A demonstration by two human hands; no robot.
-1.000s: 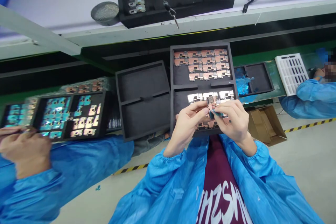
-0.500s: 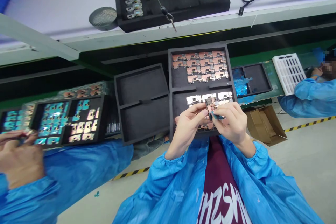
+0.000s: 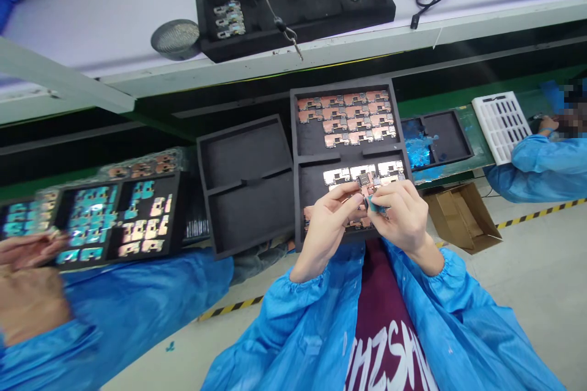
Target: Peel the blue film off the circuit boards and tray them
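Left hand [image 3: 328,232] and right hand [image 3: 403,220] both closed, fingertips pinching a small circuit board [image 3: 364,182] between them. Right fingers [image 3: 389,195] also hold a blue-green tab [image 3: 373,205] against its edge. Both sit over the lower bay of a black foam tray [image 3: 340,85]. In that tray: upper bay, rows of copper-faced boards [image 3: 343,116], bare foam at lower left; lower bay, a row of silver-faced boards [image 3: 337,177], more copper ones under the hands. Left of the tray, a second foam tray [image 3: 202,195]; farther left, a co-worker's hand [image 3: 27,250] by shiny teal boards [image 3: 89,223]. Right of it, a cardboard box [image 3: 463,217].
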